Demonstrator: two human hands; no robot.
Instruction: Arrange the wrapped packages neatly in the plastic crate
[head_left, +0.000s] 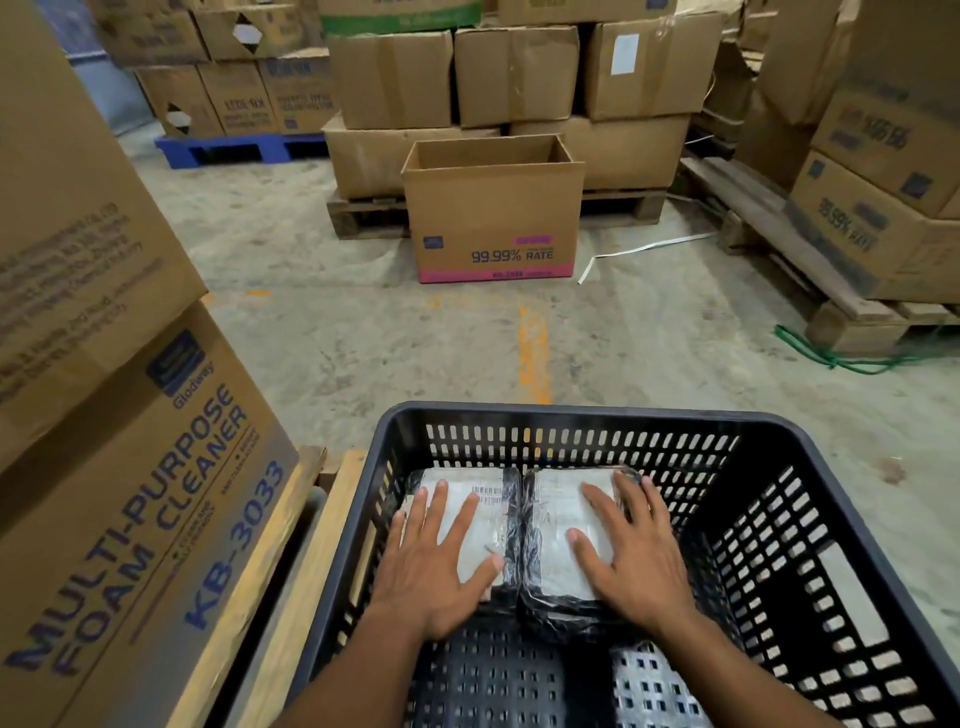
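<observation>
Two packages in black plastic wrap with white labels lie side by side on the floor of a black perforated plastic crate (582, 413), against its far wall. My left hand (434, 566) rests flat, fingers spread, on the left package (491, 512). My right hand (631, 556) lies flat, fingers apart, on the right package (553, 506). Neither hand grips anything. The two packages touch along their inner edges.
The crate's right half and near floor hold nothing. Stacked foam-cleaner cartons (130, 467) on a wooden pallet stand close at left. An open carton (493, 208) sits on the concrete floor ahead, with pallets of boxes behind it and at right (857, 208).
</observation>
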